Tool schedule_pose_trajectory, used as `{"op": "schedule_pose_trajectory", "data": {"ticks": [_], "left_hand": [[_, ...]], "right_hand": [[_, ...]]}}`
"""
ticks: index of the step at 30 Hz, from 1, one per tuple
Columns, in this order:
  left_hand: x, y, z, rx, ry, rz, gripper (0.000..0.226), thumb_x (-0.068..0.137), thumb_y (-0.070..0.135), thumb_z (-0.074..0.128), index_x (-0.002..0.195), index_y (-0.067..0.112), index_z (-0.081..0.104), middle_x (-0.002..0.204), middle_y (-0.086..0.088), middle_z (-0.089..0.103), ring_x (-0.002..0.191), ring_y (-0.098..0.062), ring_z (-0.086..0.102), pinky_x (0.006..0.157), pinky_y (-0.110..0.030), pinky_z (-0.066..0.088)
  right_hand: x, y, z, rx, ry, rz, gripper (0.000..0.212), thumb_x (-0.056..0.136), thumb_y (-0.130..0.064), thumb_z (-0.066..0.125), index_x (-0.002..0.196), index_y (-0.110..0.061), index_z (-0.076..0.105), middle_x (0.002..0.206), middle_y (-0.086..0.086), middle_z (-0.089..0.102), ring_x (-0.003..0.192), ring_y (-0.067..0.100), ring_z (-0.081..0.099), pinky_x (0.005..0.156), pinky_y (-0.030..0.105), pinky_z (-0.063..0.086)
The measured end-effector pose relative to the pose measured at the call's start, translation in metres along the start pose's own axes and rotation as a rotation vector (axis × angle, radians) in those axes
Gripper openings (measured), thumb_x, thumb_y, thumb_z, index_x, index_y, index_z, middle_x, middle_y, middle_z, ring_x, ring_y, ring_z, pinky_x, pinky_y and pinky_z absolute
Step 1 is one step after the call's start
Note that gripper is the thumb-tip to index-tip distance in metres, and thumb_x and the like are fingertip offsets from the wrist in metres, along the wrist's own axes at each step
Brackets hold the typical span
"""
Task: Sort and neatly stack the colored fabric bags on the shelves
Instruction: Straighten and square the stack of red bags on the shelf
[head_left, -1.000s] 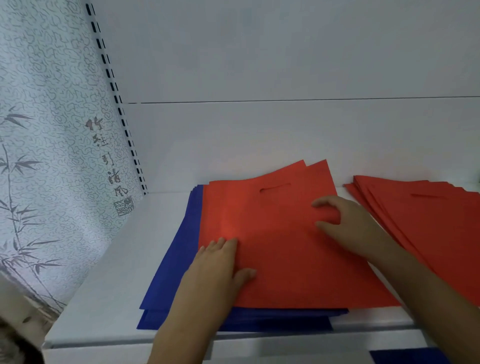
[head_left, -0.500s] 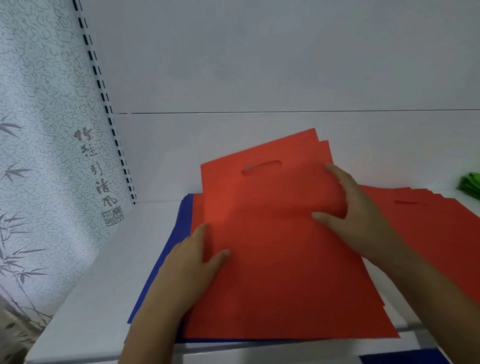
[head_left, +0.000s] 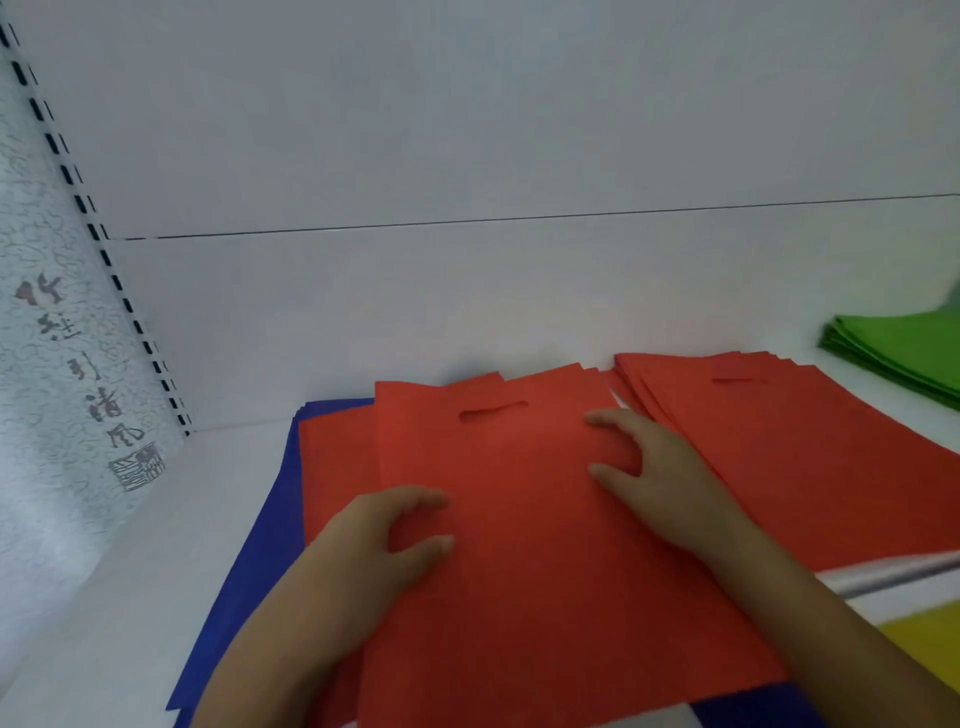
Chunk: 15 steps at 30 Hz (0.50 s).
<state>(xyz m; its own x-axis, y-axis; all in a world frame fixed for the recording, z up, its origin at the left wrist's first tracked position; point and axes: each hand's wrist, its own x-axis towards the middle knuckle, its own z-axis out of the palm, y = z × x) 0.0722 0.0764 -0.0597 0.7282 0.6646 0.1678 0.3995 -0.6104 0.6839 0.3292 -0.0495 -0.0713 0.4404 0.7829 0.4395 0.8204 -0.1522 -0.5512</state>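
Observation:
A red fabric bag (head_left: 519, 545) with a slot handle lies on top of more red bags (head_left: 337, 467), which rest on a blue bag stack (head_left: 260, 545) on the white shelf (head_left: 130, 571). The top red bag sits shifted right and overhangs the shelf's front edge. My left hand (head_left: 374, 551) grips its left part, thumb and fingers curled on the fabric. At the bag's right edge, my right hand (head_left: 654, 478) holds it with fingers spread. A second red stack (head_left: 789, 447) lies fanned just to the right, touching my right hand's side.
A green bag stack (head_left: 904, 353) sits at the far right of the shelf. Yellow fabric (head_left: 930, 644) shows on a lower level at the bottom right. The white back wall (head_left: 467, 312) and a slotted upright (head_left: 130, 312) border the shelf; patterned wallpaper is on the left.
The red bags, tilted up in both hands half a second ago, now lie flat on the blue stack. My view has shifted left, so the green stack shows at the right.

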Motion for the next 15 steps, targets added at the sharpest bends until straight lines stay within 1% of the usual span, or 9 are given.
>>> {"op": "schedule_pose_trajectory", "data": {"ticks": [3, 5, 7, 9, 11, 13, 14, 15], "left_hand": [[0.000, 0.001, -0.001, 0.113, 0.051, 0.030, 0.032, 0.083, 0.029, 0.066, 0.111, 0.043, 0.060, 0.117, 0.025, 0.056, 0.110, 0.005, 0.050, 0.098, -0.020, 0.038], [0.003, 0.006, -0.001, 0.134, 0.090, 0.076, 0.032, 0.084, 0.024, 0.065, 0.110, 0.043, 0.060, 0.111, 0.030, 0.055, 0.106, 0.006, 0.051, 0.089, -0.008, 0.036], [0.008, 0.016, 0.003, 0.134, 0.104, 0.137, 0.032, 0.084, 0.020, 0.065, 0.107, 0.042, 0.062, 0.103, 0.035, 0.054, 0.099, 0.012, 0.052, 0.081, 0.002, 0.032], [0.014, 0.030, 0.010, 0.116, 0.117, 0.199, 0.026, 0.084, 0.024, 0.061, 0.104, 0.041, 0.064, 0.098, 0.037, 0.052, 0.097, 0.013, 0.052, 0.082, 0.007, 0.026], [0.022, 0.046, 0.023, 0.089, 0.113, 0.245, 0.031, 0.075, 0.032, 0.052, 0.103, 0.040, 0.064, 0.098, 0.037, 0.053, 0.104, 0.011, 0.048, 0.088, 0.006, 0.024], [0.031, 0.062, 0.043, 0.078, 0.087, 0.292, 0.037, 0.073, 0.035, 0.049, 0.106, 0.038, 0.065, 0.105, 0.030, 0.059, 0.109, 0.006, 0.050, 0.096, -0.006, 0.030], [0.034, 0.070, 0.052, 0.075, 0.078, 0.319, 0.038, 0.073, 0.036, 0.049, 0.107, 0.038, 0.065, 0.108, 0.027, 0.061, 0.112, 0.001, 0.051, 0.097, -0.011, 0.031], [0.039, 0.081, 0.063, 0.063, 0.065, 0.353, 0.038, 0.073, 0.035, 0.049, 0.107, 0.037, 0.066, 0.108, 0.025, 0.061, 0.112, 0.000, 0.052, 0.096, -0.010, 0.030]], "right_hand": [[-0.002, -0.001, -0.005, 0.014, -0.004, -0.011, 0.049, 0.078, -0.010, 0.072, 0.122, -0.026, 0.059, 0.119, -0.014, 0.054, 0.110, -0.006, 0.045, 0.091, -0.006, 0.020], [-0.002, -0.002, -0.013, 0.009, 0.011, -0.029, 0.046, 0.078, -0.011, 0.072, 0.118, -0.028, 0.060, 0.116, -0.015, 0.055, 0.110, -0.004, 0.047, 0.093, -0.003, 0.022], [-0.003, -0.002, -0.026, -0.022, 0.050, -0.044, 0.043, 0.078, -0.011, 0.072, 0.115, -0.028, 0.061, 0.113, -0.015, 0.056, 0.107, -0.004, 0.047, 0.093, -0.003, 0.023], [-0.007, 0.000, -0.042, -0.064, 0.090, -0.039, 0.039, 0.078, -0.011, 0.072, 0.112, -0.028, 0.063, 0.111, -0.015, 0.057, 0.103, -0.005, 0.046, 0.091, -0.004, 0.022], [-0.017, 0.007, -0.061, -0.100, 0.142, -0.008, 0.034, 0.078, -0.012, 0.073, 0.107, -0.026, 0.064, 0.107, -0.015, 0.058, 0.099, -0.008, 0.046, 0.090, -0.004, 0.022], [-0.033, 0.019, -0.084, -0.152, 0.185, 0.033, 0.031, 0.076, -0.012, 0.074, 0.102, -0.026, 0.064, 0.103, -0.013, 0.060, 0.096, -0.005, 0.049, 0.088, -0.002, 0.026], [-0.041, 0.026, -0.094, -0.182, 0.200, 0.052, 0.031, 0.076, -0.013, 0.075, 0.101, -0.026, 0.063, 0.102, -0.012, 0.060, 0.095, -0.002, 0.050, 0.087, -0.001, 0.027], [-0.051, 0.035, -0.107, -0.209, 0.214, 0.083, 0.032, 0.075, -0.013, 0.075, 0.102, -0.027, 0.063, 0.102, -0.012, 0.061, 0.096, -0.001, 0.050, 0.087, 0.000, 0.027]]}}
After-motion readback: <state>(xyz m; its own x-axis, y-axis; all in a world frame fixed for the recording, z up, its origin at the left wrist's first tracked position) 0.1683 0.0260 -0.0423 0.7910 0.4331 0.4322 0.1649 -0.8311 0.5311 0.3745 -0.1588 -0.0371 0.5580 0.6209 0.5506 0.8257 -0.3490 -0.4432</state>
